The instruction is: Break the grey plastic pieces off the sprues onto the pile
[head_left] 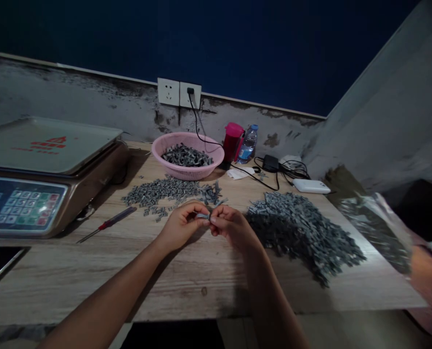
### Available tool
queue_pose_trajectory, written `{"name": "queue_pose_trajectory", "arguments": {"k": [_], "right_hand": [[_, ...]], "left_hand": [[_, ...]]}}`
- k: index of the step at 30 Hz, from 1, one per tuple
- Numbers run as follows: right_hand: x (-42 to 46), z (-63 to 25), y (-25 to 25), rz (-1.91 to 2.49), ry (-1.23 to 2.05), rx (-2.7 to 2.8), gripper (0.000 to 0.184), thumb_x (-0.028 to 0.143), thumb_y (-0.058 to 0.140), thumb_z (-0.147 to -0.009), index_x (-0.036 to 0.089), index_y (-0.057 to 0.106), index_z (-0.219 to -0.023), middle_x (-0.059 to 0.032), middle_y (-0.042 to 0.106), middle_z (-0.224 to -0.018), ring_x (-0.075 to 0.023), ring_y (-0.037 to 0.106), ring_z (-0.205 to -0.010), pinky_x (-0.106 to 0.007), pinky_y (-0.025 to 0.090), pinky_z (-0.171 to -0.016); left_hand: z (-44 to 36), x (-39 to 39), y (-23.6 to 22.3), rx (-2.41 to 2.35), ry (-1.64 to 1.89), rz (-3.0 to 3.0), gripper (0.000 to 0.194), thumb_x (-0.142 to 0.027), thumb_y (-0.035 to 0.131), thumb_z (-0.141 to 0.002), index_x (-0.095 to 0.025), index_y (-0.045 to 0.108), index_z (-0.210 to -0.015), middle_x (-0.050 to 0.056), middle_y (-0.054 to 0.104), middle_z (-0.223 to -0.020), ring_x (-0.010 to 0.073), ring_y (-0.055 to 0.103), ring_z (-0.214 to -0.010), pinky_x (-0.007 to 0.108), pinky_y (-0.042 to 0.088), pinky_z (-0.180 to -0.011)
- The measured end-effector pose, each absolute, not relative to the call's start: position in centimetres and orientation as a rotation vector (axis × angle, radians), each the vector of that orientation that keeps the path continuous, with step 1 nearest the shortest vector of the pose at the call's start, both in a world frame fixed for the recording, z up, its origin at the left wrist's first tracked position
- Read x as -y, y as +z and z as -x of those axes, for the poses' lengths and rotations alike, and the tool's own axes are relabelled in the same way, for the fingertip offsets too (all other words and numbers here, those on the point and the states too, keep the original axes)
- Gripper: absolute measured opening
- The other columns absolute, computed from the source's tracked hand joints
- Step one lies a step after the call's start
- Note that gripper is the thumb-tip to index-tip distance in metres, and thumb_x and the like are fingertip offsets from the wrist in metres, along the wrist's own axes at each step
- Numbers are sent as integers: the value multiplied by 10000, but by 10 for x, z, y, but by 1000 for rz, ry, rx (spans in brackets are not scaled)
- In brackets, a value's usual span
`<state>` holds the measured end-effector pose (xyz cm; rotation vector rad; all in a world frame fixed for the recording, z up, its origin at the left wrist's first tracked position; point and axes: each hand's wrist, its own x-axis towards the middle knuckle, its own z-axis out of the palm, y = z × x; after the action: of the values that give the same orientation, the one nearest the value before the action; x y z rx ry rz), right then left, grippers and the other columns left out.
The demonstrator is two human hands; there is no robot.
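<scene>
My left hand point(181, 225) and my right hand point(230, 225) meet above the middle of the wooden table point(56, 276). Their fingertips pinch a small grey piece point(203, 216), mostly hidden by my fingers. Just behind my left hand lies a loose heap of similar grey pieces point(168, 191). A much larger heap point(296, 228) spreads to the right of my right hand, close to it. A red-handled screwdriver point(109, 224) lies to the left of my left hand, apart from it.
An electronic scale point(45, 169) stands at the left. A pink basket point(187, 140) holds more grey pieces. Behind it are a pink cup point(233, 140), a water bottle point(248, 145), a black charger point(270, 163) and cables. At the right, another person's hand point(428, 276) holds a clear bag point(376, 232) of grey pieces.
</scene>
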<state>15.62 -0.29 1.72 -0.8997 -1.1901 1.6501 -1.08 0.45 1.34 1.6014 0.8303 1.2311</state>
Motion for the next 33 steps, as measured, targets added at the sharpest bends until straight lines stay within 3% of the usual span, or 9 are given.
{"name": "queue_pose_trajectory", "arguments": {"k": [12, 19, 23, 28, 33], "right_hand": [[1, -154, 9, 894, 1619, 1241, 193, 266, 674, -692, 181, 517, -764, 39, 541, -567, -89, 486, -487, -216, 362, -500], [-3, -143, 2, 1094, 1311, 1325, 241, 286, 711, -616, 185, 515, -712, 38, 520, -604, -95, 463, -530, -213, 353, -502], [-4, -142, -2, 1184, 1177, 1382, 145, 287, 635, -687, 180, 541, -665, 18, 524, -600, -108, 461, -537, -224, 341, -499], [-6, -137, -3, 1091, 1166, 1274, 124, 259, 609, -701, 192, 505, -696, 10, 558, -650, -127, 527, -583, -248, 418, -572], [-6, -134, -1, 1027, 1141, 1240, 115, 230, 591, -699, 194, 553, -801, 15, 570, -647, -130, 540, -582, -253, 443, -581]], "left_hand": [[16, -10, 12, -820, 1125, -1765, 87, -171, 657, -708, -167, 622, -788, 18, 597, -791, 150, 556, -766, 272, 426, -715], [13, -7, 9, -1049, 1259, -2172, 116, -113, 552, -743, -180, 617, -813, 50, 591, -830, 179, 537, -830, 308, 422, -759], [12, -7, 8, -1106, 1277, -2245, 73, -161, 569, -753, -192, 616, -799, 54, 591, -815, 188, 530, -819, 311, 417, -754], [12, -9, 10, -1150, 1326, -1934, 14, -194, 634, -708, -191, 621, -712, 28, 606, -757, 172, 544, -760, 286, 421, -711], [7, -8, 9, -941, 1266, -1101, 180, -228, 723, -618, -150, 638, -757, 16, 640, -725, 130, 570, -668, 262, 453, -670]]}}
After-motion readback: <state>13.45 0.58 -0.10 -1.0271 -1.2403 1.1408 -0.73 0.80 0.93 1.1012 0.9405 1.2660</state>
